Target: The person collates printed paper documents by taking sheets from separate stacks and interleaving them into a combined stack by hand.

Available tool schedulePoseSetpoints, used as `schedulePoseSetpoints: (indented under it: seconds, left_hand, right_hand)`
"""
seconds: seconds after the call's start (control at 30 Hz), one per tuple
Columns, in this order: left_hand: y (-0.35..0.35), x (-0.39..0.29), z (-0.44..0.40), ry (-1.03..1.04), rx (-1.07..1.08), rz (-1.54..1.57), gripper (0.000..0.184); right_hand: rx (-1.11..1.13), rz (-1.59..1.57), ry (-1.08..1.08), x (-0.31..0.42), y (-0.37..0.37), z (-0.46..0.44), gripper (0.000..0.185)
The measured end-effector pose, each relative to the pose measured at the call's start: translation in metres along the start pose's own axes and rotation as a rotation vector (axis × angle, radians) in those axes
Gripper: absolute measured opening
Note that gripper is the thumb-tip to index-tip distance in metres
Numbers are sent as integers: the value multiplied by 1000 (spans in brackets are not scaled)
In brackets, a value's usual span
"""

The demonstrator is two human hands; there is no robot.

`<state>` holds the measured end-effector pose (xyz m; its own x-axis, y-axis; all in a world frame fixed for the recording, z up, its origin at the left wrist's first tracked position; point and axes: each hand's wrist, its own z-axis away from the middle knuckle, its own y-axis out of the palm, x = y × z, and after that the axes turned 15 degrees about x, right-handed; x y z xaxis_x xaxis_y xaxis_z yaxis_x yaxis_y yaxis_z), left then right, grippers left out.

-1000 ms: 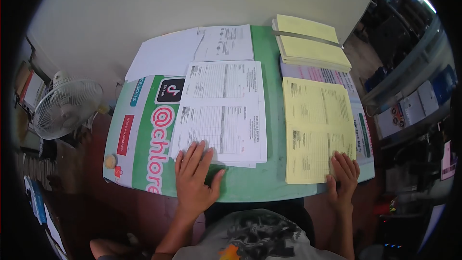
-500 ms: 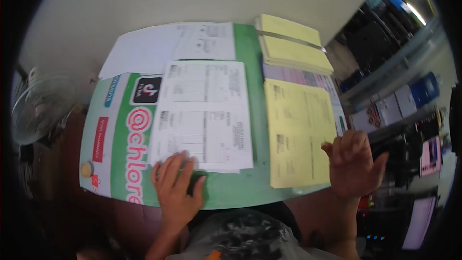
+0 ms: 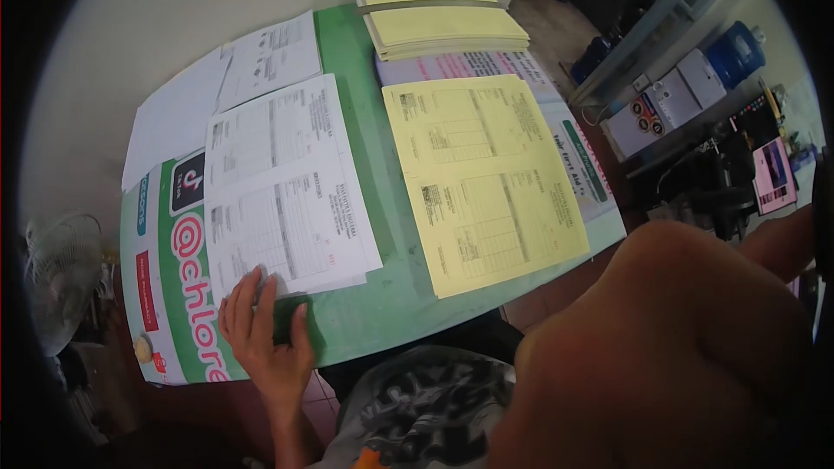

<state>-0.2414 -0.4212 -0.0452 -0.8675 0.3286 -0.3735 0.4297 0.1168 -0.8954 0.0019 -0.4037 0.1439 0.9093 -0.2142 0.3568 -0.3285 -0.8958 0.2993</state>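
Observation:
My left hand (image 3: 268, 339) rests with spread fingers on the lower edge of the white printed forms (image 3: 282, 182), holding nothing. To the right lie yellow printed forms (image 3: 486, 182) in a stack, with no hand on them. My right arm is raised close to the camera and fills the lower right; its hand is out of view, beyond the right edge. Behind the yellow forms sits another yellow stack (image 3: 434, 26) with a metal ruler-like strip (image 3: 434, 6) across it.
The forms lie on a green table (image 3: 347, 321) with printed sheeting. More white papers (image 3: 174, 117) are at the back left, and a small round object (image 3: 142, 348) is at the left corner. A fan (image 3: 61, 282) stands left; a water dispenser (image 3: 678, 91) is far right.
My right hand has lifted off the yellow forms and gone up and right, out of view. The camera view has turned right. My left hand stays on the white forms.

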Motion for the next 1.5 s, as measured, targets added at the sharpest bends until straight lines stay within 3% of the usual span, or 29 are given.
schedulePoseSetpoints:
  seconds: [0.53,0.67,1.03,1.5]
  left_hand:
    - [2,0,1,17,-40,-33,44]
    - [4,3,0,27,-21,-35,44]
    - [2,0,0,28,-33,-25,44]
    - [-2,-5,1,7,-25,-6,45]
  right_hand:
    - [42,393,-15,24,0,10,53]
    - [57,713,1,31,0,13,52]
    - [100,2004,116,41,11,24,49]
    - [14,2524,279,38,15,33,46]
